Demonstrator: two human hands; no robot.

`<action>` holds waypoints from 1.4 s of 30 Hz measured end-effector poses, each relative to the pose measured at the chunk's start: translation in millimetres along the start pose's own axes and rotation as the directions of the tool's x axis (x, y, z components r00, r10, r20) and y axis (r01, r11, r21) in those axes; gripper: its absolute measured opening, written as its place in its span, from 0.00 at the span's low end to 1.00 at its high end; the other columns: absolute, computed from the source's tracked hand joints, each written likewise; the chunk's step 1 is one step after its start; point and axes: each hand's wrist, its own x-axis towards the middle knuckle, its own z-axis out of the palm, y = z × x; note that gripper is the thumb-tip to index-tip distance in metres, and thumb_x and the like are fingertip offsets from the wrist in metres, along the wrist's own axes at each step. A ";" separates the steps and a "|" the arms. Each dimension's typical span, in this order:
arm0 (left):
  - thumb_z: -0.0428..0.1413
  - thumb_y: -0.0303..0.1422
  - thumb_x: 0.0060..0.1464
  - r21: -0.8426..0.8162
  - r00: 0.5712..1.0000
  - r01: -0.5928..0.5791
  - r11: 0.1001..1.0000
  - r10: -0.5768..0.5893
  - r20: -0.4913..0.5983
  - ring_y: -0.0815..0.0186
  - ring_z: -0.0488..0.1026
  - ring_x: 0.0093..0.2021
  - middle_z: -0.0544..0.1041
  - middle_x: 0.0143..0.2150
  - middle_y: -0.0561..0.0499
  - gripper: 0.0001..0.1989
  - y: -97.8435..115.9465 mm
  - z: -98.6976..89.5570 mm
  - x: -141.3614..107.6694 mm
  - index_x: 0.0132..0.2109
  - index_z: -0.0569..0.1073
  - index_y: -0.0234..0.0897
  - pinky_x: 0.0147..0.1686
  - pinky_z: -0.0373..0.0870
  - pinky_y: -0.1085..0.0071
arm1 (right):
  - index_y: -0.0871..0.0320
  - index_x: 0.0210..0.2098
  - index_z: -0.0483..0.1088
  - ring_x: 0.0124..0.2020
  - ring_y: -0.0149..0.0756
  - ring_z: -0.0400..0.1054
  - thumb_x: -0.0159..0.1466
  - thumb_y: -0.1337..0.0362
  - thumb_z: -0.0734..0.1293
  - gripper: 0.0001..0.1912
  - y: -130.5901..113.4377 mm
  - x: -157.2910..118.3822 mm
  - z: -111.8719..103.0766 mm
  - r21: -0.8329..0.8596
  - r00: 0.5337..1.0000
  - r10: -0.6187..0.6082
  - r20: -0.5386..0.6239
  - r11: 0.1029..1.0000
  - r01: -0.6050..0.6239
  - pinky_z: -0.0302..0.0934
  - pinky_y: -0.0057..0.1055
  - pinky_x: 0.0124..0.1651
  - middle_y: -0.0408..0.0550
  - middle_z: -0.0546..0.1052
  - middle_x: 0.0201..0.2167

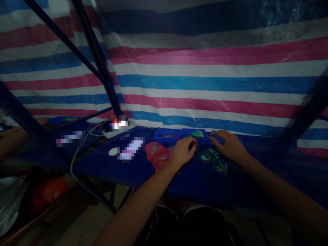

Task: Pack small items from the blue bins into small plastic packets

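My left hand (185,150) is over the table just in front of a blue bin (194,140) with green packets (197,134) in it. Its fingers are curled, thumb and fingertips close together; anything between them is too small to make out. My right hand (229,145) hovers at the front of another blue bin (239,139), thumb and index finger apart with nothing visible between them. Between my hands and nearer to me lie several green clear packets (211,155). Beside my left wrist is a spread pile of red packets (156,154), partly covered by my forearm.
A third blue bin (167,135) stands at the back. Further left are a blurred-out phone-like slab (132,148), a round white object (113,151) and a power strip (119,130) with a cable. Blue metal posts (110,89) rise there; another person's arm (15,138) is at far left.
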 end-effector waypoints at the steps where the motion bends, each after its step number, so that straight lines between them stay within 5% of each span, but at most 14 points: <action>1: 0.55 0.28 0.62 -0.011 1.000 -0.010 1.000 0.010 -0.019 0.61 0.78 0.47 0.82 0.46 0.48 0.09 2.2 -1.5 0.3 0.47 0.77 0.37 0.52 0.73 0.64 | 0.51 0.50 0.77 0.49 0.50 0.77 0.68 0.53 0.66 0.15 -6.3 -0.9 1.6 0.094 0.999 -0.007 0.041 0.996 0.003 0.69 0.50 0.55 0.50 0.82 0.47; 5: 0.55 0.30 0.65 -0.132 0.998 -0.050 0.990 0.046 -0.036 0.63 0.79 0.47 0.82 0.48 0.48 0.09 9.4 -5.4 0.9 0.50 0.76 0.38 0.52 0.73 0.66 | 0.50 0.54 0.74 0.44 0.45 0.80 0.65 0.54 0.71 0.19 -26.4 -7.6 15.3 0.394 0.972 0.022 0.234 0.912 -0.116 0.73 0.44 0.51 0.47 0.83 0.45; 12: 0.57 0.31 0.63 -0.270 1.000 0.025 0.962 -0.029 -0.012 0.63 0.80 0.46 0.82 0.46 0.47 0.11 4.2 -0.9 2.0 0.52 0.75 0.37 0.50 0.76 0.65 | 0.55 0.47 0.76 0.42 0.44 0.80 0.63 0.51 0.72 0.18 -34.3 -10.1 29.9 0.614 0.961 0.198 0.190 0.740 -0.274 0.75 0.43 0.48 0.51 0.83 0.41; 20: 0.58 0.28 0.59 -0.317 0.999 0.028 0.948 -0.038 -0.025 0.65 0.79 0.43 0.80 0.43 0.48 0.11 1.0 3.5 1.7 0.50 0.72 0.37 0.47 0.76 0.68 | 0.54 0.44 0.79 0.38 0.43 0.79 0.63 0.50 0.72 0.17 -32.9 -9.8 27.5 0.575 0.949 0.234 0.213 0.755 -0.315 0.74 0.40 0.42 0.49 0.83 0.39; 36: 0.60 0.27 0.55 -0.445 0.992 0.082 0.892 -0.115 -0.047 0.68 0.76 0.39 0.77 0.39 0.51 0.12 -0.6 5.8 3.0 0.46 0.69 0.36 0.43 0.73 0.71 | 0.55 0.42 0.78 0.41 0.43 0.79 0.61 0.51 0.74 0.17 -34.9 -9.8 31.6 0.676 0.935 0.254 0.246 0.647 -0.353 0.73 0.41 0.49 0.50 0.84 0.40; 42: 0.62 0.27 0.56 -0.522 0.993 0.082 0.849 -0.112 -0.026 0.67 0.77 0.41 0.79 0.40 0.50 0.14 -5.0 7.0 3.4 0.48 0.70 0.36 0.45 0.73 0.69 | 0.55 0.43 0.79 0.39 0.42 0.79 0.61 0.49 0.73 0.18 -33.2 -8.7 25.6 0.633 0.931 0.239 0.278 0.683 -0.364 0.72 0.39 0.46 0.49 0.84 0.39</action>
